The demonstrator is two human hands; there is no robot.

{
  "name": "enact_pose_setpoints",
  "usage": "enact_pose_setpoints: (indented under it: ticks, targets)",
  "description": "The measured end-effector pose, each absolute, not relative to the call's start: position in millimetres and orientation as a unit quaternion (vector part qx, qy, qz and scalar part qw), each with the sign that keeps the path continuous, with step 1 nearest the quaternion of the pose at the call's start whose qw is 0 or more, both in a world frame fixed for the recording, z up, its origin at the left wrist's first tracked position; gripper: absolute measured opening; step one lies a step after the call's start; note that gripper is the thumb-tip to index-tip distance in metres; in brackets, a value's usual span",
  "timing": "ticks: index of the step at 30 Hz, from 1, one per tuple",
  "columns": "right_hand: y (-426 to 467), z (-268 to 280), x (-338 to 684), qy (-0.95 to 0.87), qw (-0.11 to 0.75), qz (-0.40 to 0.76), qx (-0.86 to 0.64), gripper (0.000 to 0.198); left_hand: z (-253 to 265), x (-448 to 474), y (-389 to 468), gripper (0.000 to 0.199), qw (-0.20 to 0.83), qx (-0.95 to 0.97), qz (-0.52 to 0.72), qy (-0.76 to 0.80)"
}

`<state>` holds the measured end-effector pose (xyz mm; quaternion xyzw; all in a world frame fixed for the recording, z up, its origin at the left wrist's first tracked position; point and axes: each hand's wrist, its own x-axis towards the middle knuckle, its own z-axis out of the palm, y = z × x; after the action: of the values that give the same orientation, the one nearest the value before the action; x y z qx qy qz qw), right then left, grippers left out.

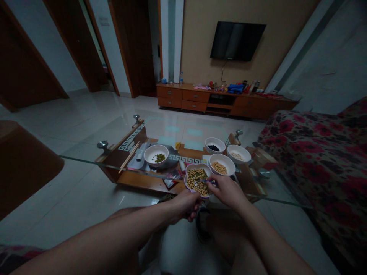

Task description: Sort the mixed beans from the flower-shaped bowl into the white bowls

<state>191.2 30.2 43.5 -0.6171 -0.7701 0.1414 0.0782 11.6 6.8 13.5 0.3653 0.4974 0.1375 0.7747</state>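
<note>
A scalloped bowl (187, 166) with a purple rim holds yellow beans (201, 188) mixed with small green beans. It is at the near edge of the glass table. My left hand (185, 206) is closed at the bowl's near side, thumb by the rim and fingers curled below. In my right hand (226, 190) is a slim utensil with a bluish handle (211, 181); its tip is among the beans, its kind unclear. Just beyond is a white bowl of yellow beans (219, 168). Farther left, another white bowl (149, 153) contains green beans (159, 157).
Behind stand a bowl of black beans (213, 148) and a bowl of pale pieces (237, 156). Chopsticks (129, 157) lie at left on the glass table (86, 152). A flowered sofa (321, 152) is at right; a low cabinet (195, 100) stands under the television (237, 41).
</note>
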Motion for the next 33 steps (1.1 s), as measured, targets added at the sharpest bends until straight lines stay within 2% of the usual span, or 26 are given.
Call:
enact_pose_setpoints:
  ticks: [33]
  targets:
    - [29.1, 39.8, 198.8, -0.761, 0.07, 0.134, -0.632, 0.026, 11.5, 10.2, 7.8, 0.013, 0.782, 0.375, 0.13, 0.48]
